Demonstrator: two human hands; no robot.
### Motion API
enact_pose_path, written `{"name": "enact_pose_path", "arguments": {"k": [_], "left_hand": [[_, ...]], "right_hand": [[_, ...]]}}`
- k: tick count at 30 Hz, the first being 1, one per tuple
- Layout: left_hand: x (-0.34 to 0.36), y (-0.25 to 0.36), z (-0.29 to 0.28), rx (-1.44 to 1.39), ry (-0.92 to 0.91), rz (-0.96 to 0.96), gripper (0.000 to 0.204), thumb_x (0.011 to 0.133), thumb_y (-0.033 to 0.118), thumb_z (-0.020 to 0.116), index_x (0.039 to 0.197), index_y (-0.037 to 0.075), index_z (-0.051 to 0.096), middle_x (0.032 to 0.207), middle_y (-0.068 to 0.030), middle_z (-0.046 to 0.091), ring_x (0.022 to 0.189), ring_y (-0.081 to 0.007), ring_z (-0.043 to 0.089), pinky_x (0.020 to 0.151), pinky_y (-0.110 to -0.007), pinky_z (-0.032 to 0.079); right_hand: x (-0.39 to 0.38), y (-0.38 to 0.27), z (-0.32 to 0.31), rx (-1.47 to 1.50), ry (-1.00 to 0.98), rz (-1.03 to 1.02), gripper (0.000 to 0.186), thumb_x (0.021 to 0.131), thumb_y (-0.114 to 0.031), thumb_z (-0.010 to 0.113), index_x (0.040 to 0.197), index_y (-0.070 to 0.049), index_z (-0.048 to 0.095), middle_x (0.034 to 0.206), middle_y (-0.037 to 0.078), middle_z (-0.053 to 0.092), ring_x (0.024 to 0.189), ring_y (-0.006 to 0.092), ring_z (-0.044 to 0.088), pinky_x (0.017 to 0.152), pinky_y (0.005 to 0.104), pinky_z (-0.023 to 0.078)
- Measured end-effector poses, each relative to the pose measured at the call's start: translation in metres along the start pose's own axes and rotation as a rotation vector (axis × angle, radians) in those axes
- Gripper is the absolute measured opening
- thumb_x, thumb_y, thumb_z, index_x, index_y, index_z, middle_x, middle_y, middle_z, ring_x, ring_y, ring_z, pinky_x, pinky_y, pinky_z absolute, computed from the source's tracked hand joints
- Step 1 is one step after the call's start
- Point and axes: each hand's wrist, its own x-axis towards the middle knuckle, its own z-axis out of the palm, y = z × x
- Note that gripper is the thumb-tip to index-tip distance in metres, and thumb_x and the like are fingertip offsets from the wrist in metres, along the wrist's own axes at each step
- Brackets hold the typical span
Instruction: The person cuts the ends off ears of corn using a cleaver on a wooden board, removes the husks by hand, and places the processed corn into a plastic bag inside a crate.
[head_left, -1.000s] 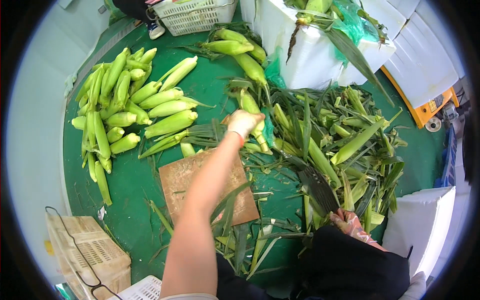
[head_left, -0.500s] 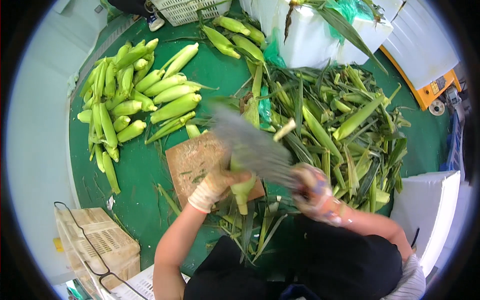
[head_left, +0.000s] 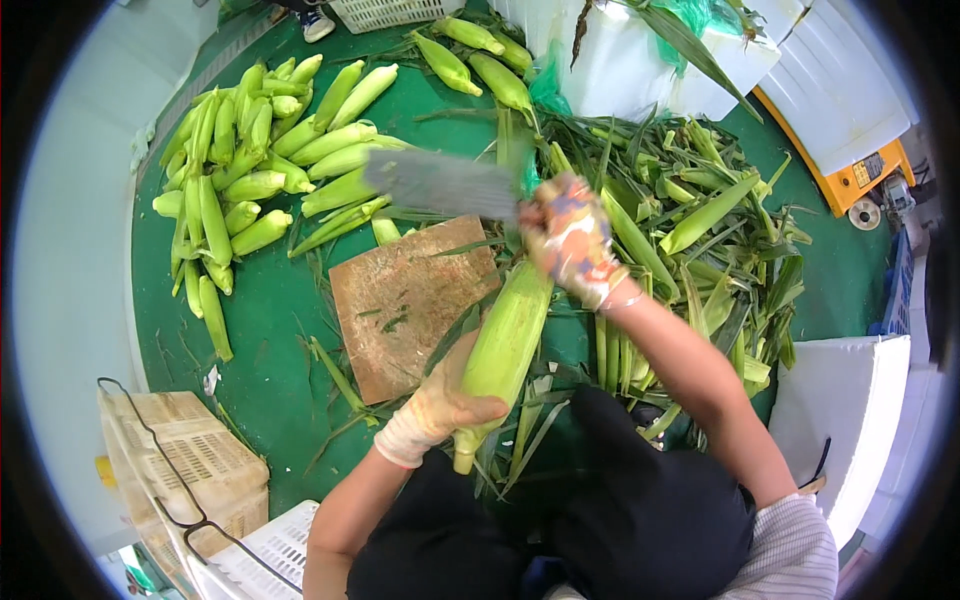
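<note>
My gloved left hand (head_left: 440, 405) is closed round the lower part of an ear of corn (head_left: 508, 340) still in pale green husk. The ear lies slantwise, its stalk end toward my knees. In my right hand (head_left: 575, 240), in a patterned glove, is the handle of a broad cleaver (head_left: 440, 183). Its blade is smeared by motion and points left, above the far edge of a worn brown chopping board (head_left: 405, 300). The ear's far tip lies close below my right hand, beside the board's right edge. Scraps of leaf lie on the board.
A heap of trimmed corn ears (head_left: 240, 170) lies on the green floor at left. Stripped husks and leaves (head_left: 700, 230) pile up at right. White foam boxes (head_left: 620, 70) stand at the back, crates (head_left: 190, 470) at lower left. Someone's shoe (head_left: 316, 24) shows at the far edge.
My right hand has moved up and left with the cleaver, its blade now farther left. My left hand has drawn the ear toward me, off the board's right side.
</note>
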Motion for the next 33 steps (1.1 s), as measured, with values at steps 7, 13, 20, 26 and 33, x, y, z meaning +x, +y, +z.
{"name": "enact_pose_path", "arguments": {"k": [7,13,20,26,33], "left_hand": [[0.004,-0.003,-0.001,0.326,0.174,0.132,0.094,0.068,0.022,0.079,0.143,-0.001,0.027,0.13,-0.0125,0.048,0.121,-0.0207,0.045,0.102,-0.034,0.038],[0.017,-0.005,0.028,1.222,0.421,0.16,0.086,0.068,0.009,0.072,0.14,-0.002,0.027,0.118,-0.0201,0.05,0.109,-0.0363,0.051,0.094,-0.039,0.045],[0.013,-0.001,0.017,0.631,0.458,0.072,0.088,0.072,0.024,0.081,0.137,-0.005,0.029,0.125,-0.0202,0.052,0.108,-0.0272,0.057,0.094,-0.038,0.046],[0.012,-0.011,-0.038,0.998,0.469,-0.064,0.073,0.069,0.047,0.076,0.121,0.0,0.054,0.093,-0.0203,0.067,0.09,-0.0298,0.066,0.081,-0.039,0.052],[0.021,-0.023,-0.071,1.439,0.671,-0.396,0.068,0.073,0.048,0.073,0.123,0.006,0.053,0.093,-0.0209,0.067,0.087,-0.0338,0.067,0.076,-0.041,0.054]], "right_hand": [[-0.037,-0.009,-0.027,0.565,-0.346,0.542,0.041,0.089,-0.041,0.063,0.095,-0.001,0.06,0.089,0.012,0.062,0.083,0.0177,0.057,0.073,0.036,0.048],[-0.039,-0.04,-0.016,1.14,-0.109,0.613,0.04,0.086,-0.04,0.066,0.1,-0.004,0.058,0.081,0.006,0.058,0.059,0.0124,0.053,0.048,0.0271,0.039],[-0.059,-0.045,0.009,1.628,0.001,0.6,0.041,0.093,-0.034,0.059,0.12,-0.003,0.055,0.091,0.005,0.063,0.081,0.0168,0.064,0.069,0.0298,0.054],[-0.029,0.017,0.006,0.916,-0.203,0.483,0.063,0.081,-0.033,0.075,0.125,0.004,0.049,0.105,0.014,0.063,0.087,0.021,0.063,0.077,0.0338,0.052],[-0.075,0.008,-0.025,0.539,-0.194,0.252,0.036,0.08,-0.023,0.075,0.086,-0.002,0.046,0.063,0.004,0.049,0.058,0.0141,0.045,0.054,0.0301,0.042]]}}
